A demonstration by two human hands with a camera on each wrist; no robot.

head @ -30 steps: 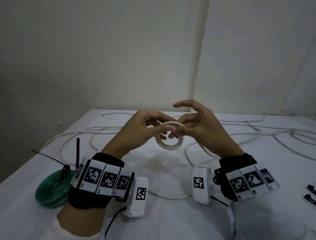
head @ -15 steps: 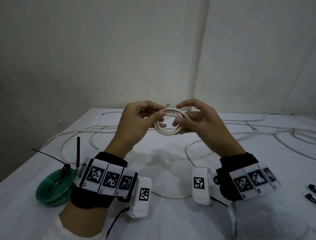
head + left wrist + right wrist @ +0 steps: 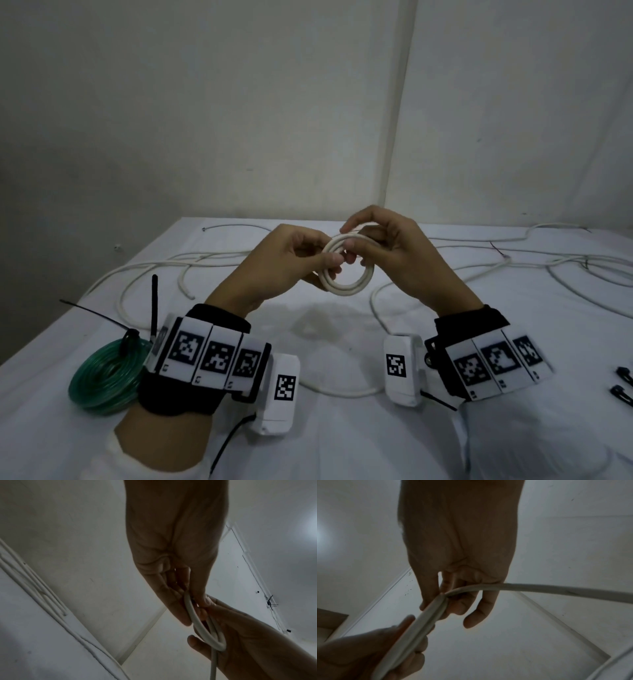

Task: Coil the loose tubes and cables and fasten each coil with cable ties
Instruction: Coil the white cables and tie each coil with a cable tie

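You hold a small white cable coil (image 3: pixel 347 265) in the air between your two hands, above the white table (image 3: pixel 342 445). Your left hand (image 3: pixel 284 263) pinches its left side between thumb and fingers; your right hand (image 3: pixel 394 253) curls over its upper right side, fingers closed on the turns. The head view alone shows the tied green tube coil (image 3: pixel 106 380) by your left wrist. The right wrist view shows the cable's loose length (image 3: pixel 565 591) running off rightward from your fingers.
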